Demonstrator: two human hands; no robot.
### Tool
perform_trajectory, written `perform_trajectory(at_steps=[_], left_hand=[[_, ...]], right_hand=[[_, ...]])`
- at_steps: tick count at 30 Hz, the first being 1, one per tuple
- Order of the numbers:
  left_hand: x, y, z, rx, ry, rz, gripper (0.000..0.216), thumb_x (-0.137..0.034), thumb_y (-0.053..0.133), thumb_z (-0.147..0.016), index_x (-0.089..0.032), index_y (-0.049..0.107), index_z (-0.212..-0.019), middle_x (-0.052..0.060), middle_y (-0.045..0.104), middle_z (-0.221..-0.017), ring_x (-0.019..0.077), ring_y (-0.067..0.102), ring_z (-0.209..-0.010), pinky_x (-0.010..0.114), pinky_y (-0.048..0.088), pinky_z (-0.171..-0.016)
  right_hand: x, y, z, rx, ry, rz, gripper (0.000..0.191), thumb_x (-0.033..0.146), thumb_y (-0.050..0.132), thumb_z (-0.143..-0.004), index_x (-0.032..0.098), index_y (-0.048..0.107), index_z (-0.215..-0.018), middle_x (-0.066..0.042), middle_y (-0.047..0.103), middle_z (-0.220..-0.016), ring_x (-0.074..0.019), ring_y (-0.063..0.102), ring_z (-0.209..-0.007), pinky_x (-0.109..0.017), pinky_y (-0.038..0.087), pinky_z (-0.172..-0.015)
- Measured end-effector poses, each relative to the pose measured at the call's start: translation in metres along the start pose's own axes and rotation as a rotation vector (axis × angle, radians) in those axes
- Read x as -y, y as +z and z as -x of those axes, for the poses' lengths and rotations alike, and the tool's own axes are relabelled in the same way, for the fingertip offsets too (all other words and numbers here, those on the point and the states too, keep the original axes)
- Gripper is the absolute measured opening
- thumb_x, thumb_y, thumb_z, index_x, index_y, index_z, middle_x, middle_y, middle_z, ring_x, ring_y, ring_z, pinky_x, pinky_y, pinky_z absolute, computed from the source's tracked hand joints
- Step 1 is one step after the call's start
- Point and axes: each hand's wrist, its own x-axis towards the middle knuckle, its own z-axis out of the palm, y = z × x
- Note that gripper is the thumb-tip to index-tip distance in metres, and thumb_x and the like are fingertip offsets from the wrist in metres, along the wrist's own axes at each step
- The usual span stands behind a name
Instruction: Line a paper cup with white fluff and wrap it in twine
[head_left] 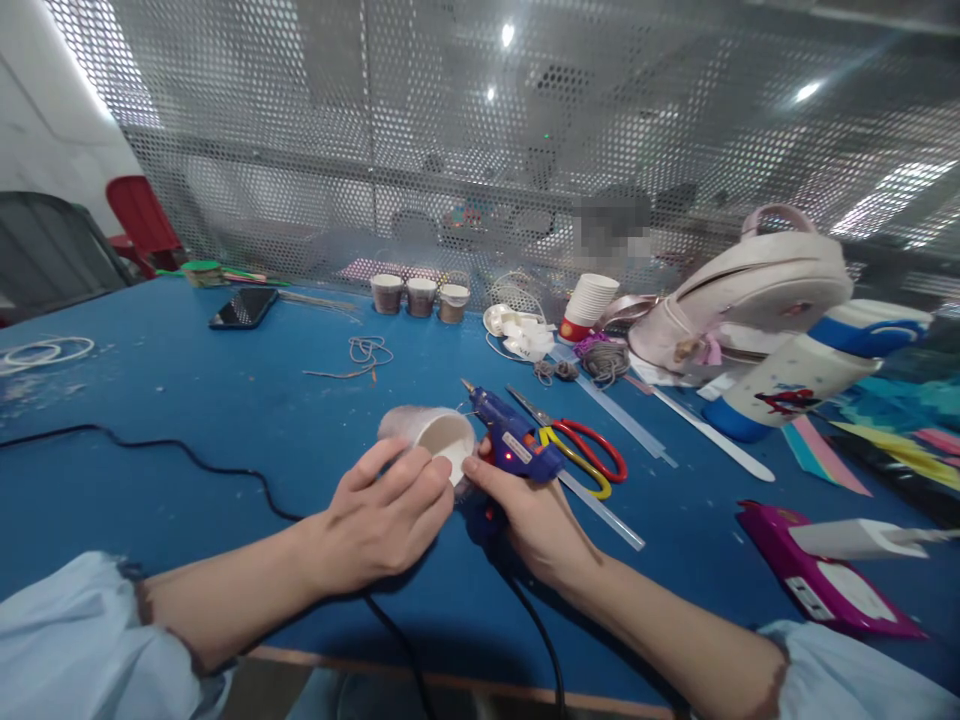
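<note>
A person sits at a blue worktop [187,400], seen from their own head, both forearms reaching in from the near edge. The left hand [382,515] is curled around a paper cup [439,432], fingers draped over its side. The cup lies tipped over near the middle of the worktop, a little toward the near edge, its open mouth turned to the right. The right hand [529,515] is closed around the grip of a blue glue gun [510,440], just beside the cup's mouth. The gun's nozzle points away toward the far edge, and a small red light shows on its body. A black cord [187,460] trails from under the hands toward the left edge.

Just right of the glue gun lie scissors [577,445] with red and yellow handles, and clear glue sticks [600,508] beside them. Along the far edge sit a phone [244,307], three small cups [421,296] and a stack of paper cups [589,305]. Toward the right edge rest a pale pink backpack [757,290] and a white and blue bottle [802,375] on its side.
</note>
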Motion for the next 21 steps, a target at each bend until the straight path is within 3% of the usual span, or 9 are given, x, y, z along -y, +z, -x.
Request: perform_trajectory(at_steps=[6,12,17,21], left_hand=[[0.0016,0.0013,-0.003,-0.004,-0.061,0.04,0.01,-0.01,0.055,-0.085,-0.015,0.062,-0.081,0.006,0.072,-0.085,0.018,0.061,-0.079,0.035,0.041,-0.079],[0.0006,-0.0016,-0.0026,0.044,-0.083,0.051,0.014,-0.009,0.053,-0.087,-0.016,0.057,-0.075,0.002,0.064,-0.065,0.0155,0.053,-0.062,0.034,0.034,-0.066],[0.0004,-0.0027,-0.0038,0.091,-0.095,0.025,0.021,-0.009,0.047,-0.089,-0.018,0.054,-0.072,-0.001,0.057,-0.059,0.0145,0.049,-0.058,0.034,0.031,-0.066],[0.0006,-0.0019,-0.0034,0.104,-0.118,0.028,0.018,-0.009,0.05,-0.088,-0.018,0.053,-0.072,-0.001,0.057,-0.061,0.0147,0.048,-0.059,0.034,0.031,-0.068]], right_hand=[[-0.0016,-0.003,0.0025,0.03,-0.037,0.0,0.017,0.034,0.071,-0.073,0.022,0.062,-0.081,0.001,0.061,-0.074,-0.0152,0.054,-0.071,-0.029,0.043,-0.071],[-0.0044,-0.0047,0.0038,0.063,-0.074,0.022,0.017,0.036,0.07,-0.076,0.024,0.061,-0.084,0.002,0.059,-0.075,-0.0139,0.051,-0.067,-0.028,0.042,-0.068],[-0.0023,-0.0026,0.0053,0.038,-0.15,0.081,0.013,0.034,0.069,-0.077,0.024,0.063,-0.084,0.0,0.059,-0.083,-0.0177,0.054,-0.081,-0.032,0.042,-0.082],[-0.0004,-0.0024,0.0055,0.069,-0.152,0.096,0.011,0.034,0.066,-0.081,0.025,0.062,-0.086,0.001,0.06,-0.083,-0.017,0.053,-0.081,-0.031,0.04,-0.082]])
